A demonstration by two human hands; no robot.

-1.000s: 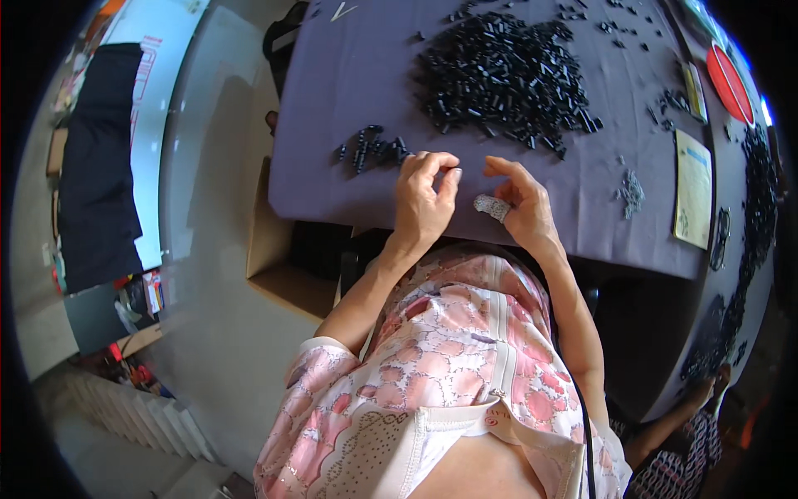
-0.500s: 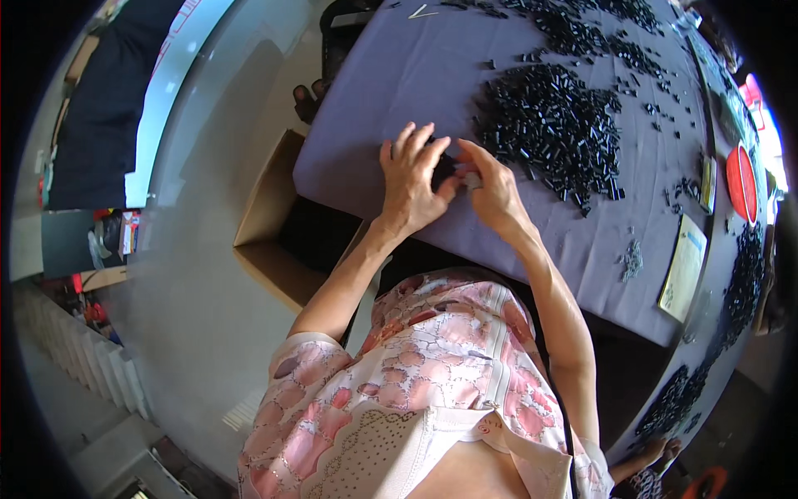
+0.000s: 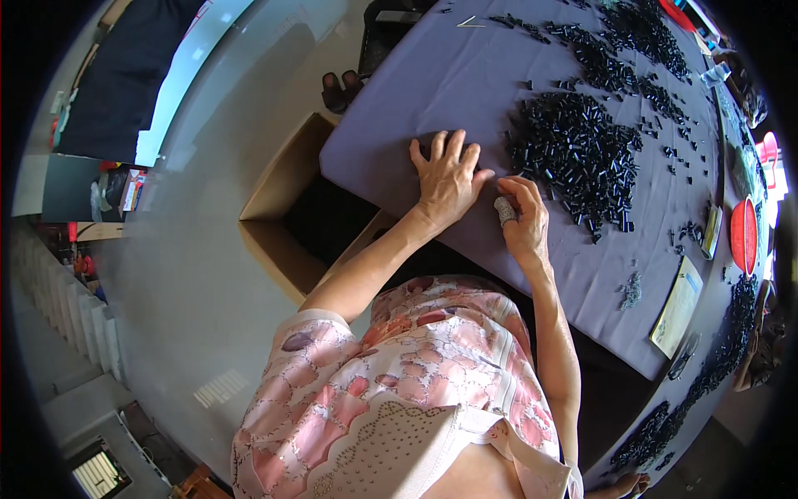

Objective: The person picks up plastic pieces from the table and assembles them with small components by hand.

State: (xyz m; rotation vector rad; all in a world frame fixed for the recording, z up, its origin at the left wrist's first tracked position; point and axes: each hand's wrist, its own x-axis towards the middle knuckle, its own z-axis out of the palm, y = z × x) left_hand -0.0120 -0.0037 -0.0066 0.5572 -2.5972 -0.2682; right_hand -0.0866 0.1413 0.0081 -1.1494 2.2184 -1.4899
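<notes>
My left hand lies palm down near the left end of the table, fingers spread on the purple-grey cloth. Small dark shapes show between its fingers, too covered to make out. Beside it is my right hand, its fingers curled in. One digit of it wears a greyish wrap. Whether a small piece sits in those fingertips is hidden. Just beyond the right hand spreads a big heap of short, shiny black tube-like pieces.
Below the table's left edge stands an open cardboard box, black inside. More black pieces trail toward the far side. To the right are a small grey pile, a pale booklet and a red basket. Another person's hand shows at lower right.
My hands have drawn apart: the right came back toward me, while the left now lies flatter on the cloth. The whole view has also shifted a little.
</notes>
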